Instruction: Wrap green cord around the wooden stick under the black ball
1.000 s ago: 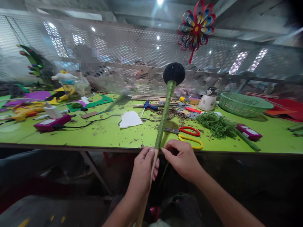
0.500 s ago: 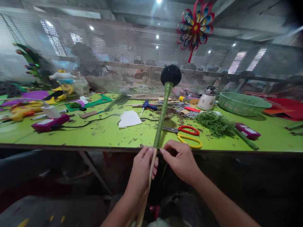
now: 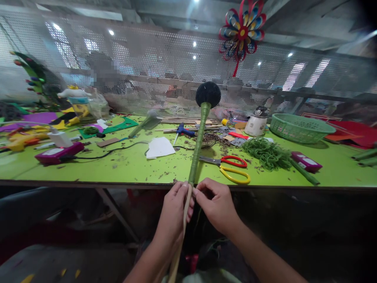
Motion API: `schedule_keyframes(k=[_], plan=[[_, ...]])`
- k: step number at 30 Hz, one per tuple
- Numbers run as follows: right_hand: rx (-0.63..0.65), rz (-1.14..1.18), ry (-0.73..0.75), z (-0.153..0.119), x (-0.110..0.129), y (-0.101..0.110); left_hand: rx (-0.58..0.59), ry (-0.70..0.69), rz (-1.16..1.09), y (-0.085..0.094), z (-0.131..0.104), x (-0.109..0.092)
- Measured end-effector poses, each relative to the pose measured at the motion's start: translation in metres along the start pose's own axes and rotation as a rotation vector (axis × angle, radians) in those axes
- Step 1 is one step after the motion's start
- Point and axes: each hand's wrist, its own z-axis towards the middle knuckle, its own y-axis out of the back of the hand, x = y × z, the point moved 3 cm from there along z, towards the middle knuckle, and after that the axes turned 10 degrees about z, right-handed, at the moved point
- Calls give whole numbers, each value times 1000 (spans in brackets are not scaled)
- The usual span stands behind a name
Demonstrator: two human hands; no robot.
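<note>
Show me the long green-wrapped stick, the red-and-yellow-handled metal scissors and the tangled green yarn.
Long green-wrapped stick (image 3: 198,143): head view, midway along wrapping.
Metal scissors (image 3: 218,161): head view, near the pivot.
Green yarn (image 3: 266,154): head view, middle of heap.

The camera sits on my head and faces forward and down across the table (image 3: 129,169) — near enough that my left hand (image 3: 173,210) and right hand (image 3: 217,205) show large at its near edge. Past the far edge, it takes in the perforated partition (image 3: 144,47).
</note>
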Motion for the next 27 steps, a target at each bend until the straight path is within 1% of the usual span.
schedule_keyframes(k=[7,14,21,27], plan=[[-45,-127,111,0,-5,1,36,9,-44,-1,1,2],[-40,-193,188,0,3,5,39,20,-35,0,2,5],[-63,-157,150,6,0,8,45,22,-21,-1,2,6],[-45,-121,86,4,-7,7,34,12,-25,-1,0,3]])
